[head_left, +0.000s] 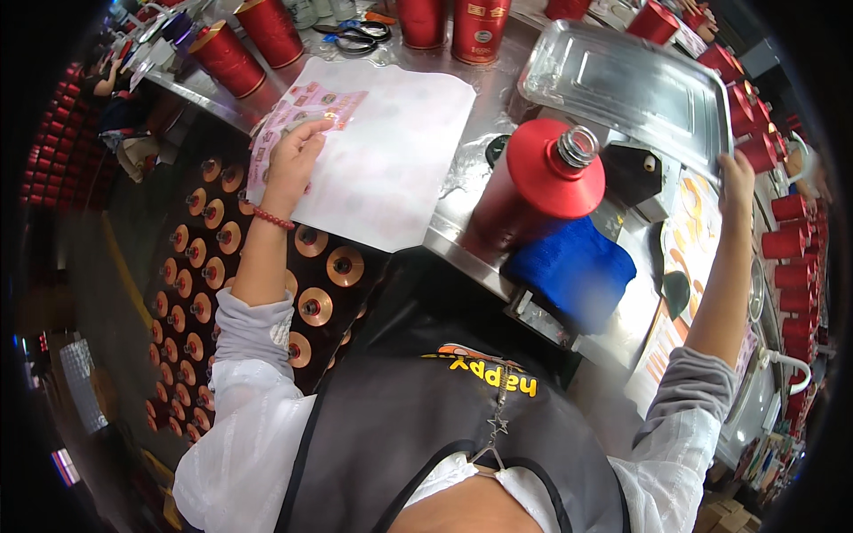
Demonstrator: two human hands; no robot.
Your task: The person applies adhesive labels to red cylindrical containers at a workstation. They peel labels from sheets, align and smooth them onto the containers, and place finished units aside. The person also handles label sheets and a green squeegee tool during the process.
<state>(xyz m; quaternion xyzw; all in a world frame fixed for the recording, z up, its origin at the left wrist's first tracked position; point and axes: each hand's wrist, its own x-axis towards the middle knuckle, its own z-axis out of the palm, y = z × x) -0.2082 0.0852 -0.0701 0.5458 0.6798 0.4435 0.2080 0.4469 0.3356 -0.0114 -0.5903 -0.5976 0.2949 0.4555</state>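
— Label sheet (pixel 306 107), the pink printed one: where is it?

— At the near left corner of the counter (pixel 462 240), lying on a large white sheet of paper (pixel 391 151) that overhangs the counter's near edge. The left hand (pixel 291 153) has its fingers closed on the pink sheet's near edge, pinching it, probably to lift or peel one piece off the white backing.

— And the right hand?

— The right hand (pixel 736 182) is stretched out to the right end of the counter, fingers curled over the corner of a shiny metal tray (pixel 622 84) that sits upside down or as a lid there. It grips the rim; I judge it is steadying or pulling the tray.

— What stands between the hands?

— A tall red bottle (pixel 533 191) with a bare glass neck, upright at the near edge, just beside a blue cloth (pixel 573 266). Being uncapped and close, it seems set within easy reach.

— Anything else?

— Red cylindrical cans (pixel 253 40) line the far edge and the right end, with scissors (pixel 355 35) among them. Below the counter, rows of gold-topped red bottles (pixel 320 306) stand packed together.
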